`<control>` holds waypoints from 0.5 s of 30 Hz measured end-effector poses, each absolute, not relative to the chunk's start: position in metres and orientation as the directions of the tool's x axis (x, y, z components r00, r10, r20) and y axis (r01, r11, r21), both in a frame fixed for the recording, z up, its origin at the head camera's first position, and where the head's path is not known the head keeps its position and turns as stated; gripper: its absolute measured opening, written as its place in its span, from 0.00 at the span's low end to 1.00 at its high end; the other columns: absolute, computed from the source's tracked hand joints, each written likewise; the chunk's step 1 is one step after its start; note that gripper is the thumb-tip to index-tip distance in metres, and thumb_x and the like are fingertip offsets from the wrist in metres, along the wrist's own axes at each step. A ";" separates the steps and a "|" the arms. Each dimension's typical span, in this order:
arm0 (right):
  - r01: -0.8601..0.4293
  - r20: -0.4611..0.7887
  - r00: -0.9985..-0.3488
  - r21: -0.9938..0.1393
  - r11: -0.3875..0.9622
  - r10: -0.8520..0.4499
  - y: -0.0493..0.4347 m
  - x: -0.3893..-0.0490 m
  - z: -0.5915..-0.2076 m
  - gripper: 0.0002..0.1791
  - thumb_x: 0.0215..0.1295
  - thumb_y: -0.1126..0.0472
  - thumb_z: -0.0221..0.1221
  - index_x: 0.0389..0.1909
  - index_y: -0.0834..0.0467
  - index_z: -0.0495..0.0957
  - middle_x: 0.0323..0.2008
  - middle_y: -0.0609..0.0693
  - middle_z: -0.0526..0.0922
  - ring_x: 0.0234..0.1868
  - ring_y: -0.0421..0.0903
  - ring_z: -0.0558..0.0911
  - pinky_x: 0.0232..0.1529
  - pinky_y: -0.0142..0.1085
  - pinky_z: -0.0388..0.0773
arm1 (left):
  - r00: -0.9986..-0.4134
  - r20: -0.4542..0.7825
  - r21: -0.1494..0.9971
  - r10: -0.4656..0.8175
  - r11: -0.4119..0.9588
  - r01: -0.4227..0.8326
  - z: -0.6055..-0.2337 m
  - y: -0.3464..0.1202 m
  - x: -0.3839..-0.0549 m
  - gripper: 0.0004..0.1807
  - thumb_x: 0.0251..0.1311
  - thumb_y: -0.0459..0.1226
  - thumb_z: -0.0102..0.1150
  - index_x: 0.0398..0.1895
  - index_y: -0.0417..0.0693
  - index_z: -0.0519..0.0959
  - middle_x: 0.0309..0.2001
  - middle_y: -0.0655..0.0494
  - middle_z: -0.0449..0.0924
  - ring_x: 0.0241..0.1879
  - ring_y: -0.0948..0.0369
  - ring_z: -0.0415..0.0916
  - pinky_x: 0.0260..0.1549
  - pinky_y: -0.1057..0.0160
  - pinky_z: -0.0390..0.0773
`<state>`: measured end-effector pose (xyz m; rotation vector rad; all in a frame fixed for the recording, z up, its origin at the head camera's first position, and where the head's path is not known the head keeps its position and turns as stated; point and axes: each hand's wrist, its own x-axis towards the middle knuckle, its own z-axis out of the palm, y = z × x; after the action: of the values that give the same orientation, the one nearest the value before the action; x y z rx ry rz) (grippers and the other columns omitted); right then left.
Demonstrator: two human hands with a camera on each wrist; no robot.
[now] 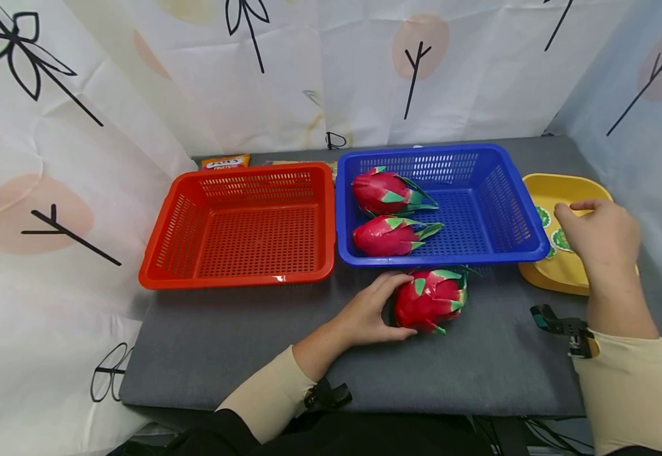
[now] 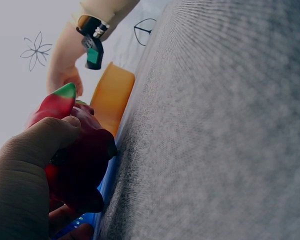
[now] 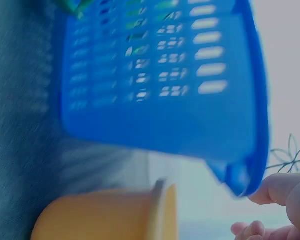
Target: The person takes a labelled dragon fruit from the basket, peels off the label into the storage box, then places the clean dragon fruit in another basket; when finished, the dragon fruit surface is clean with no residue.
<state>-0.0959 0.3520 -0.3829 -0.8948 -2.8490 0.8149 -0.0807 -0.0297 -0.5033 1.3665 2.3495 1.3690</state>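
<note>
My left hand (image 1: 373, 310) grips a red dragon fruit (image 1: 430, 299) with green-tipped scales, on the grey table in front of the blue basket. In the left wrist view, the thumb lies over the dragon fruit (image 2: 82, 155) and fingertips show beneath it. Two more dragon fruits (image 1: 385, 236) lie in the left part of the blue basket (image 1: 490, 215). Above the yellow tray (image 1: 570, 183), my right hand (image 1: 607, 237) hovers with loosely bent fingers, and nothing shows between them. Round green pieces with white rims (image 1: 561, 239) lie in that tray, partly hidden by the hand.
To the left, a red basket (image 1: 268, 231) stands beside the blue one. Behind it lies an orange packet (image 1: 225, 162). Grey tabletop (image 1: 262, 354) extends in front of the baskets, and a patterned white curtain (image 1: 354, 76) hangs behind and at the sides.
</note>
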 end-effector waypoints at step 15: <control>0.396 -0.125 -0.912 -0.511 0.763 0.390 0.322 -0.083 -0.370 0.40 0.76 0.37 0.41 0.68 0.69 0.67 0.55 0.72 0.72 0.50 0.67 0.71 0.35 0.48 0.73 | -0.597 0.328 0.742 0.732 0.192 0.643 -0.504 -0.030 -0.081 0.50 0.49 0.41 0.82 0.74 0.50 0.62 0.68 0.51 0.67 0.67 0.61 0.66 0.64 0.64 0.70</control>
<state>-0.0830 0.3216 -0.3697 -0.6597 -2.9602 0.8615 -0.0810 -0.0296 -0.5044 1.3586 2.3475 1.3790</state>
